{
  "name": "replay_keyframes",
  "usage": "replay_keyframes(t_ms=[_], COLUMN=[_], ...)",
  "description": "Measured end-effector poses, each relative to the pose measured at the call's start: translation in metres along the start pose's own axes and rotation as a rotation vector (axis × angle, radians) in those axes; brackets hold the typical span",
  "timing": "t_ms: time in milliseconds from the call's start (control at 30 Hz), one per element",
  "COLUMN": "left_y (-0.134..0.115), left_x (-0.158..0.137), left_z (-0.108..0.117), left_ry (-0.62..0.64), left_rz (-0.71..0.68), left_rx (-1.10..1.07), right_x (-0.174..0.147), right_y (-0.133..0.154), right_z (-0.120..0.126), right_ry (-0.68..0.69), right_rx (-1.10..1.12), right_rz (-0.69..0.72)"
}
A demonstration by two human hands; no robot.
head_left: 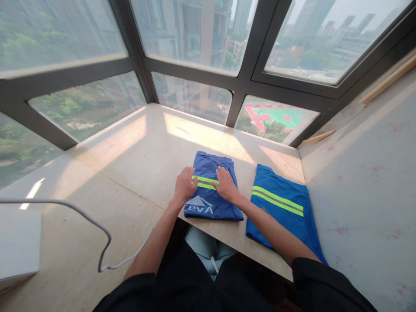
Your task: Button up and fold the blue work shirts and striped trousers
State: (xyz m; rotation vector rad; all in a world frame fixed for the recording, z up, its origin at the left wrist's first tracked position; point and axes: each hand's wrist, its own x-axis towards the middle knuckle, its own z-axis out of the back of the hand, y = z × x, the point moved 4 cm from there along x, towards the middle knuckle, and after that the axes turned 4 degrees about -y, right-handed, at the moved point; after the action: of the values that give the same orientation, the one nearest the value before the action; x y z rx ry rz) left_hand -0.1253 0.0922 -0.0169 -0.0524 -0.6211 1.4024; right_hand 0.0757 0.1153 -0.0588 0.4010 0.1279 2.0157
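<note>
A folded dark-blue work jacket [204, 171] lies on the window ledge in front of me, with a yellow-green reflective stripe and white lettering. My left hand [186, 184] rests at its left edge, fingers stretched out. On the upper right part of the same garment lies my right hand [225, 184], palm down with its fingers spread. Neither hand grips the cloth. To the right is a second folded garment [277, 197], brighter blue with a similar stripe; my right forearm passes over its left part.
The pale ledge [130, 160] runs up to dark-framed windows [191, 73]. A patterned wall [364, 195] stands at the right. On the left, a grey cable [105, 242] loops near a white box [19, 242]. The ledge's front edge lies just before my body.
</note>
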Motion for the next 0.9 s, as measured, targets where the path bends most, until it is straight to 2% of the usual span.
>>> replay_keyframes(t_ms=[133, 233, 333, 433, 600, 767, 900], left_y=[-0.013, -0.014, -0.006, 0.0, 0.0, 0.011, 0.029], left_x=[0.045, 0.05, 0.044, 0.039, 0.041, 0.043, 0.037], left_z=[-0.052, -0.081, -0.097, -0.1, -0.098, -0.095, -0.086], left_ry=[0.149, 0.203, 0.207, 0.2, 0.195, 0.287, 0.336], left_rz=[-0.067, -0.154, -0.168, -0.168, -0.154, -0.185, -0.196], left_rx=[0.182, 0.227, 0.239, 0.218, 0.142, 0.082, 0.057], right_x=[0.047, 0.06, 0.055, 0.046, 0.043, 0.037, 0.03], right_y=[0.008, -0.007, -0.029, -0.041, -0.044, -0.052, -0.06], right_z=[-0.008, -0.023, -0.039, -0.046, -0.044, -0.039, -0.037], right_ry=[-0.088, -0.082, -0.042, -0.035, -0.041, -0.102, -0.075], right_rx=[-0.069, -0.119, -0.138, -0.142, -0.127, -0.114, -0.102], right_rz=[-0.079, -0.142, -0.155, -0.122, -0.115, -0.159, -0.192])
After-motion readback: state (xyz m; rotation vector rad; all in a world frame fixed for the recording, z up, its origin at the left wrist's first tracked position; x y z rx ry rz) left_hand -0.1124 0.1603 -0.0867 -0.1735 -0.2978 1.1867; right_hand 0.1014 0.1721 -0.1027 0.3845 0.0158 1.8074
